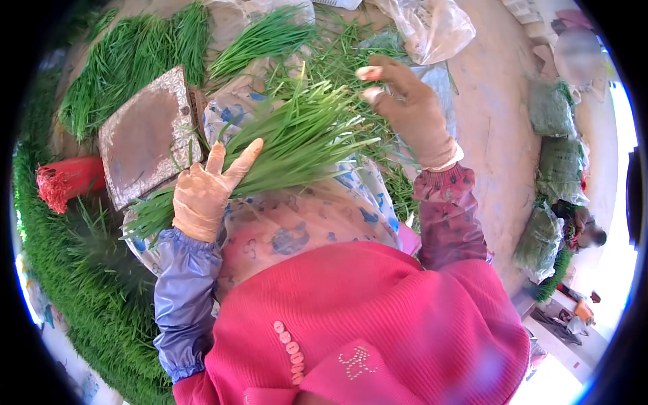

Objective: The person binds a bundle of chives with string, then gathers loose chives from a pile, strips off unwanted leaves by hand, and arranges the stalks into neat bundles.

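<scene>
A loose bunch of garlic chives (290,145) lies slantwise across my lap, with its leafy ends fanned to the upper right. My left hand (206,192), in a thin pale glove, holds the lower part of the bunch. Two of its fingers stick up over the leaves while the others are hidden. My right hand (412,111), in a brown glove with bare fingertips, is raised to the right of the bunch and apart from it. Its fingers are curved and parted, with nothing between them. A clear sheet with blue prints (297,233) covers my lap.
Left of my lap stands a square board (145,138) with a patterned rim, beside a red bundle of strips (67,179). Chive piles (148,64) lie at upper left, and a larger heap (94,297) at left. Filled bags (553,169) line the right side, near other people.
</scene>
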{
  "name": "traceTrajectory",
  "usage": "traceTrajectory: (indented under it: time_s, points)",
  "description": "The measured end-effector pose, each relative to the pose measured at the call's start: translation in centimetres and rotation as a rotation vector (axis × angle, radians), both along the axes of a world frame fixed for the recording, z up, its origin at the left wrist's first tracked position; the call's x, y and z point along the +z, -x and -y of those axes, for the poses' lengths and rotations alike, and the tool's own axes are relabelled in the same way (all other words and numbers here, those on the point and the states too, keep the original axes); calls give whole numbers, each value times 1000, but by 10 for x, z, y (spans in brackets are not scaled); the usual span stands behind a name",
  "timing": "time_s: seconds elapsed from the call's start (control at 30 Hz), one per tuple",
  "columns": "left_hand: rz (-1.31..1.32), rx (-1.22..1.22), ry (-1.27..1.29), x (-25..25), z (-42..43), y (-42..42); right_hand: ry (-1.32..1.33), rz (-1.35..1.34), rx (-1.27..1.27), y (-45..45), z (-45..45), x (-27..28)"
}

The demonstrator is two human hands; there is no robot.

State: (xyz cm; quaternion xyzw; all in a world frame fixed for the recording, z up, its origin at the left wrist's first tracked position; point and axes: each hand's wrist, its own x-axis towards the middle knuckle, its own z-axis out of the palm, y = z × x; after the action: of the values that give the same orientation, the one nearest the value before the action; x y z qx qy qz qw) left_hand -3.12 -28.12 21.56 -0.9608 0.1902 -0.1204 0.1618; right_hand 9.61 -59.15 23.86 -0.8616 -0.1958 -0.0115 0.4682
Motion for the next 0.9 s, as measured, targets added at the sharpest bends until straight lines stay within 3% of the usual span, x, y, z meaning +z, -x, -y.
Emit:
traceTrajectory:
  time_s: [0.03,0.1,0.13,0.17,0.23,0.27,0.37,0.43,0.5,0.53,0.57,0.63,0.77,0.83,0.9]
  points:
    - [14,-18,-50,0,0,0,-6,-5,-2,1,-8,3]
    - [29,-42,-102,3,2,-1,539,14,145,4,-30,14]
    - [17,-62,-93,8,3,-3,654,-7,118,1,-38,1]
    - [6,-79,-84,10,5,-4,653,-5,118,-5,-43,-5]
    - [-2,-77,-53,13,7,-3,776,-277,360,-16,-51,-14]
    - [-10,-80,-22,13,6,-3,552,-222,465,-18,-51,-29]
    - [-17,-73,-126,13,3,-1,376,-5,440,-7,-61,-50]
    - [-23,-58,-132,13,1,1,315,-120,323,-4,-57,-54]
    - [-26,-44,-136,14,0,3,248,-51,-77,-6,-43,-62]
    - [-40,-41,-123,17,-1,4,39,-198,-186,-11,-31,-74]
    - [-54,-39,-112,19,-2,5,41,-197,-186,-18,-15,-87]
    - [-63,-34,-133,24,-2,8,-269,-596,-437,-36,20,-105]
    - [-84,-28,-144,29,-7,12,-169,-794,-415,-51,55,-96]
    - [-70,-40,-192,33,-5,12,951,-199,-297,-50,41,-65]
    - [-53,-66,-238,37,1,8,522,304,-16,-52,2,-34]
